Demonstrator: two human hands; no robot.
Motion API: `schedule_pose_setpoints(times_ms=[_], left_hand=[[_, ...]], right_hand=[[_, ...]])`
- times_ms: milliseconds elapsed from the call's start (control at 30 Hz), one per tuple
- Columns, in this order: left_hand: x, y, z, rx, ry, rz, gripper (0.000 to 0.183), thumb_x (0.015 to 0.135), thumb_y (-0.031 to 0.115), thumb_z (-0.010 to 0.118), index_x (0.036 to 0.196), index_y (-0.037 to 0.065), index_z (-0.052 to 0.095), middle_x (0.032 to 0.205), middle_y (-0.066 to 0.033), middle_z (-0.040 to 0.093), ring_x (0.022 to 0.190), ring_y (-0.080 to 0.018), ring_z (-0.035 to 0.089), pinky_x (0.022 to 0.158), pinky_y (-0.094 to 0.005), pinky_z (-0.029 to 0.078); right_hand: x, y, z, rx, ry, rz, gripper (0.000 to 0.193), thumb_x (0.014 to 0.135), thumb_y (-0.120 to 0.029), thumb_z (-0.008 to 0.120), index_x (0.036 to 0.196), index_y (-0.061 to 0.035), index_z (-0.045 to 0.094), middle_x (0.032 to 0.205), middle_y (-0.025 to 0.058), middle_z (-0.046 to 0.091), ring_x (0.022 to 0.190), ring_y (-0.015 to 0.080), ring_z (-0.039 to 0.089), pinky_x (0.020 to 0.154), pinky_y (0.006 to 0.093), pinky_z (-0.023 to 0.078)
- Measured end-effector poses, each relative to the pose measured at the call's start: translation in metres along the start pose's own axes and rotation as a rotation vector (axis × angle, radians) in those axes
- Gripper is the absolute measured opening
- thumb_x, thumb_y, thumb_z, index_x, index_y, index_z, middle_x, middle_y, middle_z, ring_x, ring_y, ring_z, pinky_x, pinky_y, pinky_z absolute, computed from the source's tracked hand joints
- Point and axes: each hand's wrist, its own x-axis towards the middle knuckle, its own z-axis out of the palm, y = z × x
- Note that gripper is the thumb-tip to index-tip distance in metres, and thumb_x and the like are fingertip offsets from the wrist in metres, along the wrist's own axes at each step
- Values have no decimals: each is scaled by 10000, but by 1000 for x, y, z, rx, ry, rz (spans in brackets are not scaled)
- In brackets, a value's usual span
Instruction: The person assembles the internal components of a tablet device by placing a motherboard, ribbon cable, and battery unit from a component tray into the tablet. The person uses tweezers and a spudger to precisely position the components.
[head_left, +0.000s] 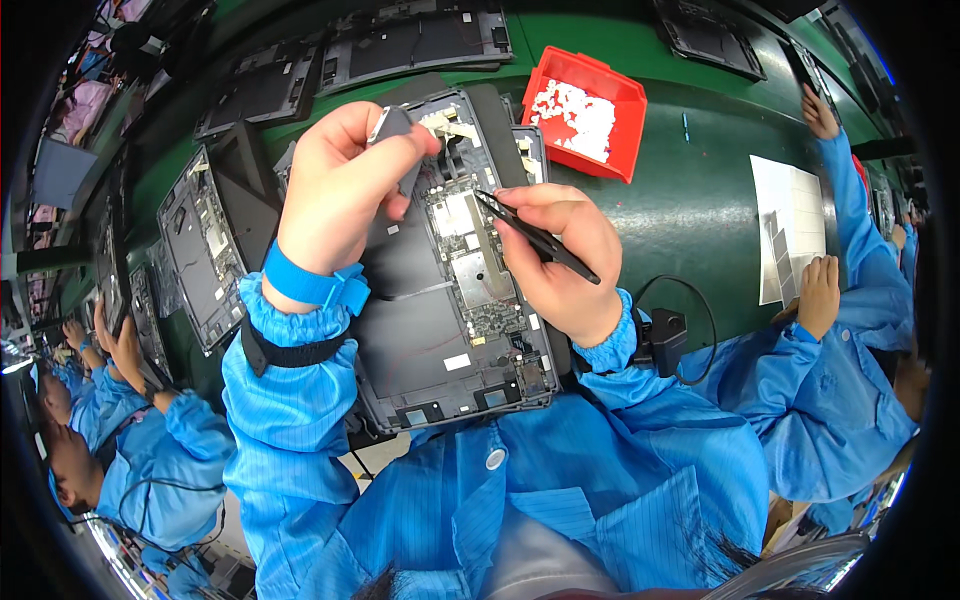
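The left hand [335, 195] pinches a grey piece [393, 124], the right hand [563, 250] holds tweezers [548, 245] over the device [410, 340], and one bin [624, 130] is at its one o'clock.

The case [400, 345] looks smooth and matt, dark grey, of metal or hard plastic; which cannot be told. On its right side, the shield [482, 280] is bare silvery metal with a soft shine, and the board [500, 322] is rough with tiny parts. The tweezers [545, 245] are smooth, black and matt. Far off, the bin [628, 115] is smooth, glossy red plastic; the white bits [580, 115] in it look matt. The green table [685, 225] has a smooth, faintly shiny top. At right, the sheet [805, 205] resembles flat white paper. Near, the sleeve [290, 400] is finely striped, crinkled blue cloth, slightly lustrous.
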Motion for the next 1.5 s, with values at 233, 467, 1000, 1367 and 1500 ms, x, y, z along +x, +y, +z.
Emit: schedule_pose_setpoints(times_ms=[233, 467, 1000, 1367, 1500], left_hand=[[-1, 2, 6, -101, -3, 13, 301, 756, -9, 642, 1021, 41, 506, 783, -63, 619, 671, -75, 563, 539, -185, 417], [6, -3, 9, 27, -18, 144, 81, 805, 103, 601, 845, 33, 591, 784, -17, 618, 610, -12, 435, 478, -155, 280], [-13, 9, -20, 294, 166, 323, 263, 791, -65, 578, 1041, -15, 514, 918, -90, 626, 864, -149, 605, 759, -260, 485], [-28, -3, -39, 345, 391, 347, 176, 775, -42, 602, 944, -14, 561, 1015, -128, 569, 925, -157, 549, 799, -279, 459], [-28, 14, -7, 342, 271, 519, 164, 804, -62, 547, 965, -37, 533, 1061, -195, 573, 1000, -236, 561, 862, -307, 438]], right_hand=[[-4, 6, 3, 8, 60, 39, 254, 634, 104, 678, 806, 12, 514, 812, 159, 611, 729, 283, 623, 609, 321, 493], [-4, 3, 4, 70, 137, 109, 251, 629, 97, 684, 801, 17, 520, 792, 163, 606, 723, 269, 624, 605, 312, 490], [-8, 5, 2, 383, 210, 236, 294, 686, 126, 649, 900, 35, 469, 944, 191, 583, 817, 205, 608, 700, 287, 510], [-7, 5, 1, 406, 204, 274, 293, 692, 125, 642, 894, 32, 452, 938, 192, 587, 831, 212, 607, 730, 289, 503], [-9, 6, 1, 416, 217, 279, 293, 699, 128, 632, 904, 35, 444, 949, 198, 580, 846, 213, 603, 745, 294, 502]])
